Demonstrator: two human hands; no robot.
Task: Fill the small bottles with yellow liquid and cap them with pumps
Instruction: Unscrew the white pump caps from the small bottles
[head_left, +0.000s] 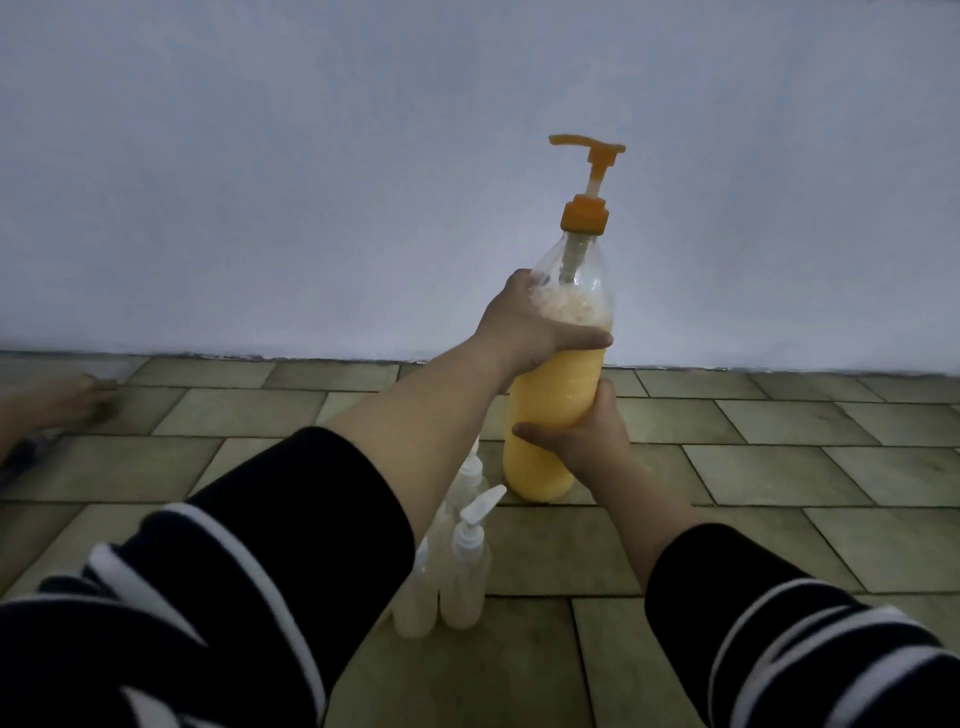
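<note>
Large bottle (558, 395) of yellow liquid stands on the tiled floor (779, 467), base down, between my two hands. Long axis close to vertical, top tipped slightly to the right; orange pump (586, 208) on the neck, its spout pointing left, away from my right hand and over my left. Foam sits at the liquid line, just under my left palm.

Left hand (535, 327) wraps the upper body of the bottle, thumb across the near face. Right hand (582, 431) grips the lower body, thumb on the near face. Both are grasping; neither is released.

Small bottles (462, 566) with white pumps stand in a cluster below my left forearm, nearer to me than the large bottle, apparently touching one another.

Risks, as I judge them: squeezing the soft wall could push liquid or foam out of the spout. My left forearm or sleeve (291, 519) passes right over the small bottles and could topple them. The bottle is tall and heavy; a slack grip could tip it.
</note>
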